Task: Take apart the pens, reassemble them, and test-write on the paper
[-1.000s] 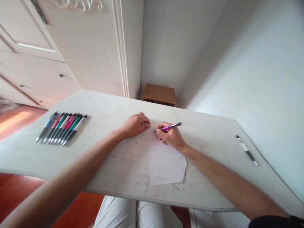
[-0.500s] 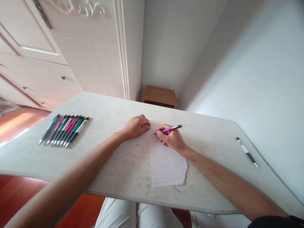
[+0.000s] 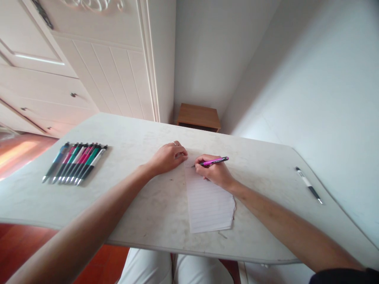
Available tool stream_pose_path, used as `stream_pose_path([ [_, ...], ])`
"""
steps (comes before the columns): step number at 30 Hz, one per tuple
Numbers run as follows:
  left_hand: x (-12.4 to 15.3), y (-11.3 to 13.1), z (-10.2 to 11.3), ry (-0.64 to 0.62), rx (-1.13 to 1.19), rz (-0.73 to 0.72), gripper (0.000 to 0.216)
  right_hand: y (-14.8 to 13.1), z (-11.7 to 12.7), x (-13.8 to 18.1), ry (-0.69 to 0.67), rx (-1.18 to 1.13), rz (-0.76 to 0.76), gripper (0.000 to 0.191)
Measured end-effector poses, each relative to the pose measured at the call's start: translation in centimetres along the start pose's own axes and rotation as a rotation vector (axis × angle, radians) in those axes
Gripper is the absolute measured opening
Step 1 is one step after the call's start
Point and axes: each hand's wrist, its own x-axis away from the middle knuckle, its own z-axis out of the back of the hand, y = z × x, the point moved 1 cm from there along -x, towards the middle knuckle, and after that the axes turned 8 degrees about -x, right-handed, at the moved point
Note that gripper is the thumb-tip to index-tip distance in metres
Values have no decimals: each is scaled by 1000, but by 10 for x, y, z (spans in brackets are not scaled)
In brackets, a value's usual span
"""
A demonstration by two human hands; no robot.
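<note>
A magenta pen (image 3: 215, 161) with a black end is gripped in my right hand (image 3: 214, 171), its tip on the upper left part of a lined sheet of paper (image 3: 210, 209). My fingers are closed round its lower part. My left hand (image 3: 170, 157), a ring on one finger, rests on the table at the paper's upper left corner. Its fingers are loosely bent with the thumb a little apart, and I see nothing held in it. The paper has a torn right edge, and my right hand covers part of its top.
On the white table (image 3: 142, 213), a row of several colored pens (image 3: 78, 163) lies at the left. A single white and black pen (image 3: 308, 185) lies at the far right. Behind stand a small wooden cabinet (image 3: 198, 115), a white wardrobe (image 3: 118, 79) and a wall (image 3: 325, 90).
The pen's tip has barely moved, and my right hand stays at about the same spot on the paper. My left hand holds its place. The camera view has shifted slightly.
</note>
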Motion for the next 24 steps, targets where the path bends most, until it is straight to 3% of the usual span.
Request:
stream_pose_path([
  [9,0,-1,-1,1,-2,-3,19,3,1,1,-7,-74,-31,12],
  [14,0,-1,-1,-9,-14,2,19,3,3,-1,65,-143,-74,17],
  [24,-1,-1,-2,-3,13,11,18,3,2,-1,-5,-61,-18,15],
])
